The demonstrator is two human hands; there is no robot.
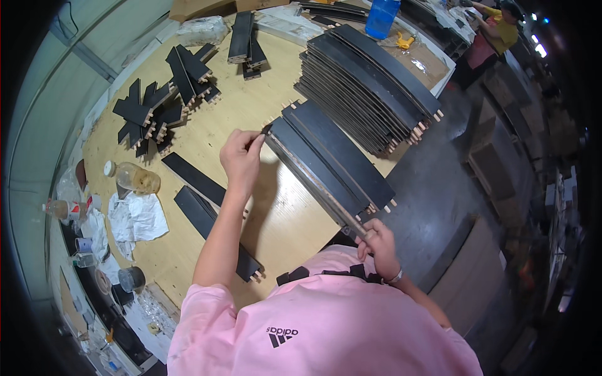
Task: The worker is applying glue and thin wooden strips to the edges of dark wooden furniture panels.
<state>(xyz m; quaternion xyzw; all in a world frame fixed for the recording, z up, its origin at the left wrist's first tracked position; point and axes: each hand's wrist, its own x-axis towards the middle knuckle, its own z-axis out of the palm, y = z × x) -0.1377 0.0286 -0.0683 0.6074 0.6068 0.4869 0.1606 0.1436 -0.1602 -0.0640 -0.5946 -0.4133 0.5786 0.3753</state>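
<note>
- Black board [316, 187] on edge, beside flat boards [345, 153] on the tabletop [288, 229].
- Left hand [241, 153]: fingertips pinched at far end, exact grip unclear; right hand [379, 245]: fingers curled round near end.
- Step: probably edge work; next calls for steady near-end support.

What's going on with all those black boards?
The person's left hand pinches the far end of a long dark board, and the right hand grips its near end. More boards lie beside it on the table. A big stack stands farther right, and shorter pieces lie piled at left.
</note>
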